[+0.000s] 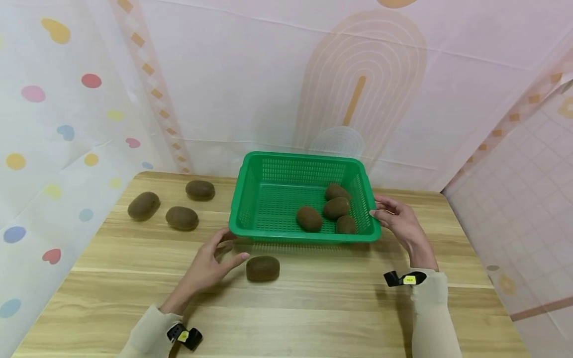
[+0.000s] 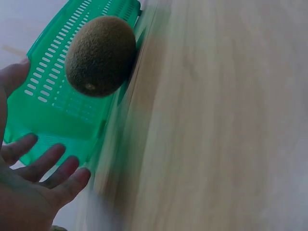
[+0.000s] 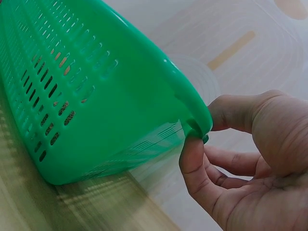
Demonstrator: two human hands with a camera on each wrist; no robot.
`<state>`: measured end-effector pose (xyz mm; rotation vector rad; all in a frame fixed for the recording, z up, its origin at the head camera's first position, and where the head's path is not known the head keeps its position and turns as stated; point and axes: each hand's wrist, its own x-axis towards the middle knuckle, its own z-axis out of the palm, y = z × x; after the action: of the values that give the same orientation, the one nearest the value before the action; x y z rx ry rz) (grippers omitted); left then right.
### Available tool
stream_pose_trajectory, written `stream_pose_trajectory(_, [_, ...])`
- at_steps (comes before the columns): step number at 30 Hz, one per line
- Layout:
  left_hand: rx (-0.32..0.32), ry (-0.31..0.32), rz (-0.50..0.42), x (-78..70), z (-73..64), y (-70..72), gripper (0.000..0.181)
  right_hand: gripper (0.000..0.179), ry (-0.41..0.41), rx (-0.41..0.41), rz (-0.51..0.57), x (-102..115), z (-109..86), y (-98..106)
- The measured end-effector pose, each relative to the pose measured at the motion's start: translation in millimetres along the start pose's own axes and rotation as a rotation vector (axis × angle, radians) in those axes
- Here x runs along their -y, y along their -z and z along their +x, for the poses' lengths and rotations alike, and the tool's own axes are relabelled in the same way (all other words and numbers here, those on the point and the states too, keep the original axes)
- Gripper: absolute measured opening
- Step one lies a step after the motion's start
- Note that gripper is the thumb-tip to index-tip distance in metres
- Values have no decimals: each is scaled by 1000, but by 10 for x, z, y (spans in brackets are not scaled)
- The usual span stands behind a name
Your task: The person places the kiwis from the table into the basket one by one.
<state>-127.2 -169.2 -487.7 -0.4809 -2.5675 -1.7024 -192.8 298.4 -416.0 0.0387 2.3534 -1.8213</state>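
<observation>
A green plastic basket (image 1: 291,238) sits near the back of the table, with several brown kiwis (image 1: 309,219) in its right half. My right hand (image 1: 403,226) grips the basket's right rim; in the right wrist view the thumb and forefinger of that hand (image 3: 255,168) pinch the edge. At the front left corner is my left hand (image 1: 209,263), fingers spread beside the basket wall. Whether its fingertips touch the basket, I cannot tell. A single kiwi (image 1: 262,269) lies in front of the basket, close to the left thumb; it looks large in the left wrist view (image 2: 101,55).
Three more kiwis lie on the table's left: one at the back (image 1: 200,190), one at the far left (image 1: 143,206) and one nearer the basket (image 1: 182,218). The wooden table (image 1: 322,308) meets a patterned cloth wall (image 1: 233,89) behind the basket.
</observation>
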Motion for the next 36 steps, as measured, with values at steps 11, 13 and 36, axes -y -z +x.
stream_pose_trajectory(11, [125,59,-73,-51,-55,-80,63,59,-6,-2,4,6,0,2])
stream_pose_trajectory(13, [138,36,-62,-61,-56,-121,67,59,-6,-3,6,6,-1,-1])
stream_pose_trajectory(36, [213,-69,115,-146,-56,-305,46,58,-6,-8,12,1,1,-19])
